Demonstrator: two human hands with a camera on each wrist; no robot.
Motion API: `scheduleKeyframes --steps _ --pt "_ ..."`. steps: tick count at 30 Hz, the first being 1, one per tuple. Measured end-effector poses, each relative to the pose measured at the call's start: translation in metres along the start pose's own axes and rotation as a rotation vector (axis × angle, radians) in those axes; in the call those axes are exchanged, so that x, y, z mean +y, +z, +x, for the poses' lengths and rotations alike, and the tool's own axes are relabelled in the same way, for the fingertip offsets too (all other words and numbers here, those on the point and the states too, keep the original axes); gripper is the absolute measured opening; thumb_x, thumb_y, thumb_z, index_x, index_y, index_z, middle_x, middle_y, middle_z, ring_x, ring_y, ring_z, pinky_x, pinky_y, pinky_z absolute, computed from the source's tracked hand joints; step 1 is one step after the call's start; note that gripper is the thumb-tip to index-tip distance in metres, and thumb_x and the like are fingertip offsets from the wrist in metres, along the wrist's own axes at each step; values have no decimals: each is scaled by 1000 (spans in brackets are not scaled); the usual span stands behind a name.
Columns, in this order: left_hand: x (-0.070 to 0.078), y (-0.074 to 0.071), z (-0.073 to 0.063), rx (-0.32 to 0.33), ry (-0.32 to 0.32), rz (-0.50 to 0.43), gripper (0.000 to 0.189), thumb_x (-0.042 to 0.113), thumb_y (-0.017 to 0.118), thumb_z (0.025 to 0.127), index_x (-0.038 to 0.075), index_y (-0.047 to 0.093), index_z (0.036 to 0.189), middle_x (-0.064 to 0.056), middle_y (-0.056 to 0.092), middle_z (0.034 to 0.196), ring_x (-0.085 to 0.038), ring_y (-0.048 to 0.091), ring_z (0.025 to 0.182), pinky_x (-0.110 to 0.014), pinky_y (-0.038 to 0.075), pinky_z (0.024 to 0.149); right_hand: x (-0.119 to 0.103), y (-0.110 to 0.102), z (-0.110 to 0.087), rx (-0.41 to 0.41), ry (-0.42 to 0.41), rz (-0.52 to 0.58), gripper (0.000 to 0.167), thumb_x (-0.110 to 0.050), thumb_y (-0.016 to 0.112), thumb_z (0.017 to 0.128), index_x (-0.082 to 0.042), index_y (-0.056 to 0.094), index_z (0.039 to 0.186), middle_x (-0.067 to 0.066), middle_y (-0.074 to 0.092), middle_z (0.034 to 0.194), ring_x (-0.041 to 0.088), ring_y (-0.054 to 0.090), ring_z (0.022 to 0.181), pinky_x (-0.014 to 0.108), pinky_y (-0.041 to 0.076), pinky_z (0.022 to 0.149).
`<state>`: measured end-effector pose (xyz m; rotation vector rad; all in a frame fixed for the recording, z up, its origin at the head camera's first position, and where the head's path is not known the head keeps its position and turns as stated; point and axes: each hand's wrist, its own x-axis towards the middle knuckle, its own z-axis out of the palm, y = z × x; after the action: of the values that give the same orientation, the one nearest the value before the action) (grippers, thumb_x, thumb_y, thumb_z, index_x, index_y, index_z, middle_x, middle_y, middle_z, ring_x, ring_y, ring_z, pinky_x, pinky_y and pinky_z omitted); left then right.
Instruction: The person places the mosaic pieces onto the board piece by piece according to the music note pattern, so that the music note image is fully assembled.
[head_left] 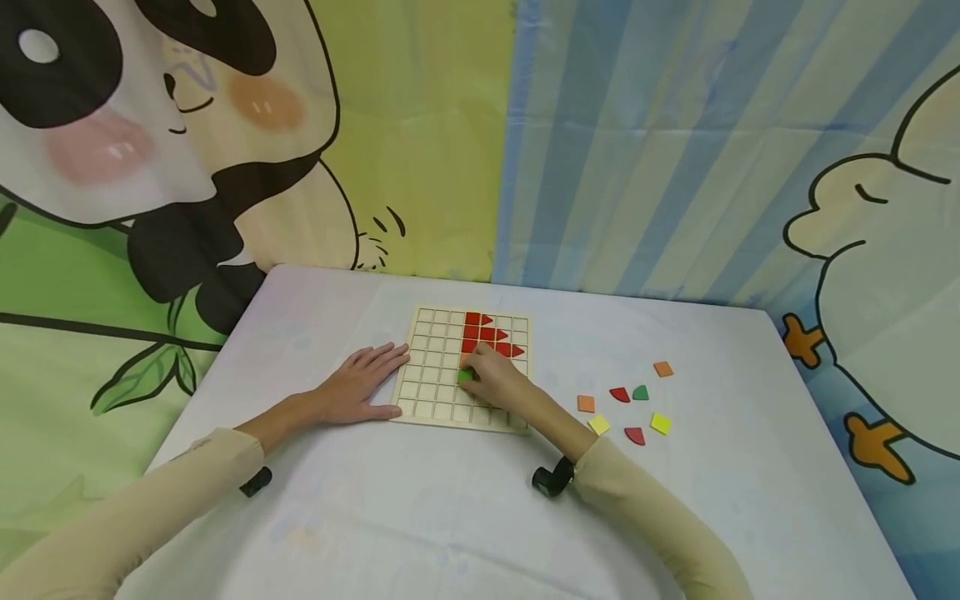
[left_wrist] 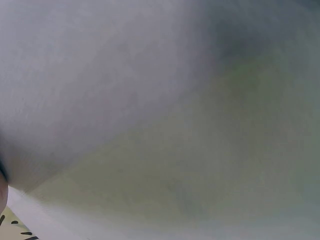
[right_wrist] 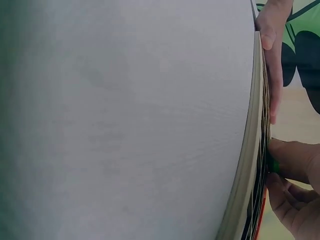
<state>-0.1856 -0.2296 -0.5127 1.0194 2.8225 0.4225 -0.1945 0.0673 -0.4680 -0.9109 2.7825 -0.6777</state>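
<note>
A wooden grid board [head_left: 431, 375] lies on the white table. My left hand [head_left: 360, 385] lies flat with fingers spread, fingertips and thumb at the board's left edge. Over the middle of the board, my right hand [head_left: 495, 379] pinches a small green piece [head_left: 465, 377], close against the grid. In the right wrist view that green piece [right_wrist: 273, 165] shows between thumb and fingers. Red squares with pointed ends [head_left: 486, 334] fill three rows at the board's upper right. A bit of orange [head_left: 464, 359] peeks out beside the right fingers, mostly hidden.
Several loose pieces lie right of the board: orange squares [head_left: 586, 403], yellow squares [head_left: 660, 423], red quarter-rounds [head_left: 634, 436] and a green quarter-round [head_left: 641, 392]. Behind the table [head_left: 450, 517] hangs a printed cloth [head_left: 427, 133]. The left wrist view shows mostly blurred table surface.
</note>
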Motion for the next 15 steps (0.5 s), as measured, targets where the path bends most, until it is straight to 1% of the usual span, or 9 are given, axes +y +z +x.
scheduleKeyframes --steps 3,5,8,11,13,15 --pt "-2 1 0 -1 1 -3 93 67 56 86 21 16 157 -1 15 164 -29 14 151 -55 14 117 0 1 1 -9 6 9 23 -17 71 89 -2 72 107 7 59 102 14 55 83 23 50 73" --pt "-2 2 0 0 3 -6 94 68 55 85 22 17 157 -1 15 164 -29 14 151 -55 14 117 0 1 1 -11 0 1 22 -17 71 89 -3 72 106 6 58 99 12 53 80 21 48 71" --pt "-3 2 0 -3 2 -10 94 69 55 85 22 16 157 -1 15 164 -29 14 151 -55 13 117 -1 2 0 1 -20 -17 18 -16 71 88 -4 75 102 3 56 93 11 50 75 18 45 67" --pt "-4 3 0 -8 -1 -10 94 69 55 85 23 15 157 0 14 165 -28 13 152 -54 13 118 -3 2 1 12 -45 -42 11 -14 72 87 -5 77 93 2 56 87 10 49 72 17 44 64" --pt "-4 3 0 -10 -4 -6 94 69 54 85 24 14 157 1 13 165 -27 12 152 -53 12 118 -5 0 1 4 -51 -59 9 -13 71 88 -6 77 88 2 56 86 10 50 72 17 44 63" --pt "-4 4 1 -1 -1 -6 93 68 55 86 23 15 157 1 14 165 -27 13 152 -54 12 118 -7 -2 -1 -11 -52 -65 10 -13 70 89 -6 76 88 2 58 88 10 53 74 17 45 65"
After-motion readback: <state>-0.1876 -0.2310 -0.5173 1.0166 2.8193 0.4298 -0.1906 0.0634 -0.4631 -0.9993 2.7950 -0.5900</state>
